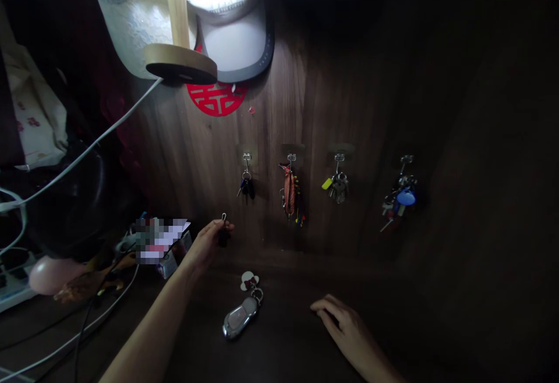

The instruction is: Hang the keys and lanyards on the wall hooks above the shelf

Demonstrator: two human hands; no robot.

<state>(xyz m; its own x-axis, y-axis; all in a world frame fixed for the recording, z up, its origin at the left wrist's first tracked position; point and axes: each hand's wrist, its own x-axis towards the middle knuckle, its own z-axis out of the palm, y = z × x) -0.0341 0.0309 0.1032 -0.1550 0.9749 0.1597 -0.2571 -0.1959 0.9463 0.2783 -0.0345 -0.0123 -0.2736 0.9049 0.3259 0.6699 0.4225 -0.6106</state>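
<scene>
My left hand (209, 240) is closed on a small dark key fob (224, 237) with a metal clip, whose loop sticks up above the fingers; the fob's details are too dark to make out. Nothing is in my right hand (343, 326), which lies low over the dark surface with fingers stretched and thumb apart. Between the hands lies a silver-edged car key (240, 316) on a ring with a white, dark-centred charm (250, 281). On wall hooks hang a small bunch of dark keys (247, 186), an orange-strapped keychain (289, 192), keys with a yellow tag (339, 187) and a bunch with a blue fob (406, 197).
A lit lamp with a wooden stand (179, 60) and caps (238, 45) are at the upper left, by a red paper cut-out (216, 100). White cables (94, 143) cross the left side. Papers (168, 237), a small box (167, 265) and a pink ball-like thing (55, 275) sit left.
</scene>
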